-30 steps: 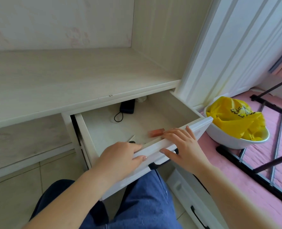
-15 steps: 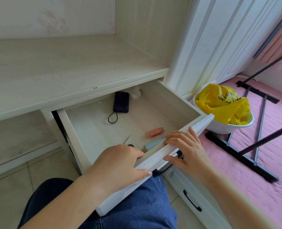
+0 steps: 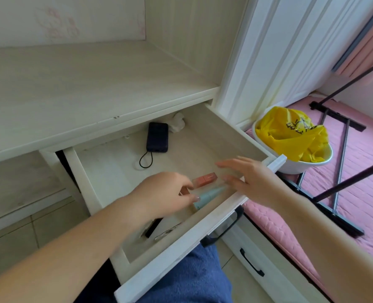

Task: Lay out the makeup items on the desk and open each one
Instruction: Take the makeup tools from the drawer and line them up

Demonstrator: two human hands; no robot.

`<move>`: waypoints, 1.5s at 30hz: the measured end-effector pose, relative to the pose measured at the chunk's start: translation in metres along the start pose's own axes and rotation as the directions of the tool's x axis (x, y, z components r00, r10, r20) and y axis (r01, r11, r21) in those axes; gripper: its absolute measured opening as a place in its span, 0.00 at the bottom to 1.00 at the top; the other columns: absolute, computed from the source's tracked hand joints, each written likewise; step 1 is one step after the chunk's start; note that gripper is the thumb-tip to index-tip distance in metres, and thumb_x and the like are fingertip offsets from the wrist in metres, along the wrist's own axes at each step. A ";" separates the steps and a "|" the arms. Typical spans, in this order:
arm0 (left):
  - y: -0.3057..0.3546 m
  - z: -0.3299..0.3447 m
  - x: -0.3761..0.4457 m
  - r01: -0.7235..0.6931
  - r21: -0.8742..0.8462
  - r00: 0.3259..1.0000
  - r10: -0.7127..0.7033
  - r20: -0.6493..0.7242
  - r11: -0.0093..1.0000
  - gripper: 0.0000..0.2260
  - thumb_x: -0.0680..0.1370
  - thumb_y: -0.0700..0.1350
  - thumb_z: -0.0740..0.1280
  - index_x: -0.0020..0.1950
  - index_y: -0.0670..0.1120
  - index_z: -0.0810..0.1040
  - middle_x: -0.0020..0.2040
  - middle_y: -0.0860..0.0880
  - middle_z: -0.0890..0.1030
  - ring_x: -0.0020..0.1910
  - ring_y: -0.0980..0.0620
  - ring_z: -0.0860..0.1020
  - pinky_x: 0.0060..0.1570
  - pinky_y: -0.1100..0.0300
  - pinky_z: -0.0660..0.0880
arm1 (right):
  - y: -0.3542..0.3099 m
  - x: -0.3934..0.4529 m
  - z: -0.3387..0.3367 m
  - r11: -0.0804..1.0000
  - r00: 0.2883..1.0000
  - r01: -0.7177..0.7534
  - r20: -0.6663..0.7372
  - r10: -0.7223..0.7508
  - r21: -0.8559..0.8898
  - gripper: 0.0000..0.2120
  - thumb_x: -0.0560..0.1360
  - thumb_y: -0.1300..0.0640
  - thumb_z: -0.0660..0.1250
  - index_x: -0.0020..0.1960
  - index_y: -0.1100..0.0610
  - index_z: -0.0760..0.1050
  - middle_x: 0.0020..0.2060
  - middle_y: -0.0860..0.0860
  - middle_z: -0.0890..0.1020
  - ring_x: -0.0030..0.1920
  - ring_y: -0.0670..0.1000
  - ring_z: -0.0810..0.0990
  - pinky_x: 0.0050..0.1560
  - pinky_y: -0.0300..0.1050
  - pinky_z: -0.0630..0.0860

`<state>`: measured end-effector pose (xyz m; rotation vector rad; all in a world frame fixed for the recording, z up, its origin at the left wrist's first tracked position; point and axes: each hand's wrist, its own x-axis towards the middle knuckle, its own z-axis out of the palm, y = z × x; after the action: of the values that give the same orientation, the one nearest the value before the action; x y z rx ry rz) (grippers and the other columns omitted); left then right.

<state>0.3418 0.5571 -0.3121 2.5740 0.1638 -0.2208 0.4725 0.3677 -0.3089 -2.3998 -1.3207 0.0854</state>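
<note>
- Both hands off the drawer front (image 3: 203, 235) since half a second back; now reaching inside the drawer, pulled further out.
- Left hand (image 3: 165, 196) low over drawer floor, fingers curled loosely, thumb tip touching or just above pale blue tube (image 3: 209, 194); grip part closed, nothing held as far as visible.
- Right hand (image 3: 250, 180) above right end of drawer, palm down, fingers spread flat, blurred; grip wide, holding nothing.
- Blue tube lying flat, long axis running near-left to far-right, between the two hands; left hand nearer its cap end.
- Pink-orange lipstick box (image 3: 205, 179) just behind tube, roughly parallel.
- Dark slim item (image 3: 153, 227) and clear one (image 3: 167, 232) near front wall, under left wrist.
- Surface (image 3: 83, 84) above bare; nothing laid out yet.
- Power bank (image 3: 157, 137) at back, likely not makeup.
</note>
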 end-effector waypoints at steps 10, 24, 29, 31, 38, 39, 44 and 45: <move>-0.004 0.053 0.089 0.056 0.203 0.974 -0.099 0.204 0.977 0.25 0.73 0.58 0.66 0.68 0.50 0.70 0.58 0.49 0.79 0.54 0.49 0.78 0.55 0.51 0.77 | 0.043 0.116 0.039 0.890 0.800 0.203 0.594 0.090 -0.408 0.21 0.75 0.52 0.66 0.67 0.50 0.70 0.62 0.47 0.76 0.59 0.50 0.75 0.57 0.45 0.72; -0.011 0.072 0.096 0.124 0.118 0.977 -0.142 0.159 0.985 0.19 0.73 0.54 0.66 0.62 0.50 0.72 0.51 0.47 0.81 0.49 0.46 0.79 0.48 0.54 0.76 | 0.044 0.128 0.076 0.762 0.631 0.443 0.768 0.109 -0.473 0.11 0.75 0.51 0.64 0.52 0.55 0.78 0.46 0.50 0.82 0.43 0.52 0.78 0.33 0.42 0.67; -0.020 0.053 0.093 0.231 -0.126 0.968 -0.215 0.130 0.965 0.18 0.71 0.52 0.69 0.58 0.46 0.78 0.51 0.46 0.82 0.49 0.48 0.79 0.49 0.56 0.77 | 0.048 0.125 0.060 0.904 0.764 0.202 0.639 0.096 -0.378 0.14 0.74 0.53 0.64 0.58 0.55 0.74 0.50 0.50 0.79 0.51 0.54 0.77 0.44 0.44 0.69; -0.027 0.041 0.092 0.260 -0.282 0.965 -0.241 0.100 0.923 0.14 0.71 0.49 0.70 0.54 0.45 0.79 0.45 0.47 0.82 0.42 0.50 0.79 0.42 0.59 0.75 | 0.049 0.124 0.051 0.962 0.820 0.046 0.560 0.118 -0.269 0.14 0.71 0.53 0.68 0.56 0.53 0.74 0.45 0.49 0.78 0.47 0.53 0.76 0.43 0.43 0.69; -0.043 -0.015 0.067 0.210 -0.501 0.946 -0.303 -0.111 0.840 0.16 0.68 0.48 0.72 0.44 0.38 0.73 0.35 0.49 0.68 0.33 0.50 0.68 0.34 0.58 0.66 | 0.033 0.118 0.018 0.969 0.928 -0.177 0.356 0.107 0.170 0.08 0.70 0.53 0.70 0.49 0.51 0.77 0.42 0.44 0.82 0.44 0.45 0.80 0.47 0.41 0.75; -0.044 -0.025 0.060 0.178 -0.558 0.944 -0.301 -0.137 0.811 0.14 0.69 0.46 0.72 0.42 0.39 0.70 0.35 0.49 0.66 0.34 0.50 0.66 0.35 0.58 0.66 | 0.026 0.119 0.012 0.959 0.941 -0.180 0.324 0.102 0.220 0.07 0.71 0.54 0.70 0.49 0.51 0.77 0.42 0.44 0.82 0.44 0.45 0.81 0.47 0.40 0.75; -0.042 -0.067 0.023 -0.009 -0.791 0.896 -0.346 -0.278 0.612 0.08 0.73 0.44 0.71 0.51 0.46 0.77 0.48 0.48 0.81 0.46 0.50 0.81 0.51 0.54 0.79 | -0.016 0.126 -0.008 0.813 0.968 -0.169 0.248 0.031 0.557 0.07 0.73 0.61 0.70 0.50 0.53 0.77 0.44 0.52 0.85 0.48 0.51 0.83 0.54 0.48 0.79; -0.043 -0.076 0.013 -0.052 -0.806 0.873 -0.365 -0.324 0.590 0.08 0.74 0.44 0.71 0.52 0.47 0.77 0.51 0.47 0.82 0.49 0.49 0.82 0.52 0.52 0.79 | -0.028 0.131 -0.012 0.784 0.972 -0.159 0.235 0.017 0.600 0.08 0.73 0.61 0.70 0.52 0.54 0.77 0.46 0.54 0.84 0.49 0.53 0.83 0.56 0.52 0.79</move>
<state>0.3571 0.6346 -0.2730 1.6333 0.5481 0.3580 0.5248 0.4849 -0.2699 -1.9084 -1.0421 0.7173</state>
